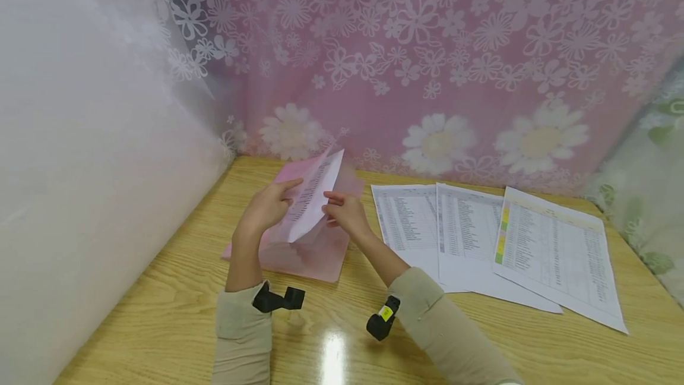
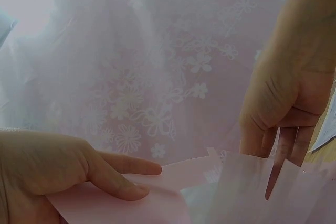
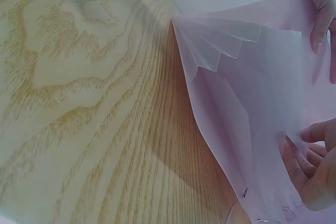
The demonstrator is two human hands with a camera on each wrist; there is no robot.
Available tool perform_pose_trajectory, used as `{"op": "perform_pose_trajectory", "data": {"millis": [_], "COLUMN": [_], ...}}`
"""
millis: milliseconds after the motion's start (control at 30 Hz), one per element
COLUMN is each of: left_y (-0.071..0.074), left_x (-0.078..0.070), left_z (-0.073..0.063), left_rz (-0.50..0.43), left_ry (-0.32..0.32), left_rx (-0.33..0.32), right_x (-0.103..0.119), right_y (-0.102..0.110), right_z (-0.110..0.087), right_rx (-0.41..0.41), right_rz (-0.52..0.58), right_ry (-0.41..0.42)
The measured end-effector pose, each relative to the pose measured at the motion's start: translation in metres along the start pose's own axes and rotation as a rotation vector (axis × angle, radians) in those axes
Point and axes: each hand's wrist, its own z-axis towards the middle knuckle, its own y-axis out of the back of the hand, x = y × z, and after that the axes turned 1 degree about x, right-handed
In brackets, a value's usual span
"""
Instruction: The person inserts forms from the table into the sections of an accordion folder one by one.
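A pink folder [image 1: 331,263] with several clear sleeves [image 3: 226,51] lies open on the wooden table. A white printed sheet [image 1: 320,189] stands tilted among its sleeves, its text facing left. My left hand [image 1: 267,207] grips the pink cover [image 2: 157,203] at the left, thumb on its inner face. At the sheet's right edge, my right hand [image 1: 347,212] pinches it between thumb and fingers. In the left wrist view, translucent sleeves partly cover the right fingertips [image 2: 273,179]. The right wrist view shows the sleeve corners fanned out.
Three printed sheets overlap in a row on the right of the table: one on the left [image 1: 406,224], one in the middle [image 1: 470,236], and one with coloured blocks [image 1: 561,254]. A pink floral curtain [image 1: 374,76] hangs behind; a white wall [image 1: 107,165] borders the left.
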Motion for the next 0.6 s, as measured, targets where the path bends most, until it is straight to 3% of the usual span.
{"op": "perform_pose_trajectory", "data": {"millis": [200,400,600], "left_y": [0.001,0.001,0.002], "left_x": [-0.001,-0.001,-0.001], "left_z": [-0.001,-0.001,-0.002], "left_rz": [0.008,0.000,-0.013], "left_ry": [-0.004,-0.007,-0.014], "left_rx": [-0.007,0.001,0.003], "right_x": [0.001,0.003,0.004], "right_y": [0.000,0.003,0.020], "right_z": [-0.001,-0.004,-0.010], "right_rx": [0.001,-0.053,-0.070], "right_rz": [-0.016,-0.034,-0.006], "right_ry": [0.014,0.062,0.125]}}
